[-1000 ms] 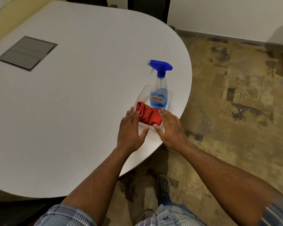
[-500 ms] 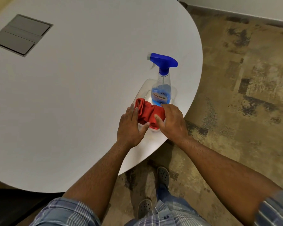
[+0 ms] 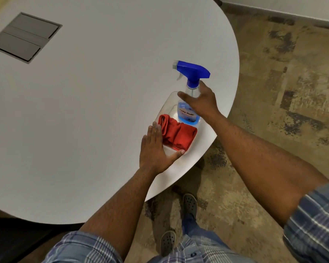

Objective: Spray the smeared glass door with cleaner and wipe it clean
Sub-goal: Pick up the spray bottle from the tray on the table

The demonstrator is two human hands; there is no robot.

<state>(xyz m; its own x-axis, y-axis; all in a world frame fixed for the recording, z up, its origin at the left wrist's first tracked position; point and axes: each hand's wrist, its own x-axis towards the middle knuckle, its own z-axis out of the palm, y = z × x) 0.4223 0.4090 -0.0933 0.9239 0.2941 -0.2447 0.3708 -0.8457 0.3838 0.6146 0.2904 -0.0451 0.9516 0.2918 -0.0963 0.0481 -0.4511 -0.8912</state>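
A clear spray bottle [image 3: 187,114] with blue liquid and a blue trigger head stands upright in a clear plastic tray [image 3: 166,103] near the white table's right edge. A folded red cloth [image 3: 179,134] lies in the same tray, just in front of the bottle. My right hand [image 3: 201,103] curves around the bottle's upper body, thumb straight across the front and fingers behind the neck; the bottle still rests on the tray. My left hand [image 3: 154,149] lies flat at the tray's left side, thumb on its near rim. No glass door is in view.
The rounded white table [image 3: 84,111] has a grey hatch [image 3: 25,37] at its far left. Worn patterned floor [image 3: 283,92] runs along the right. My feet in grey shoes [image 3: 190,204] stand by the table's edge.
My right hand left the red cloth and moved up around the spray bottle. My left hand slid slightly down beside the tray. The camera tilted a little lower.
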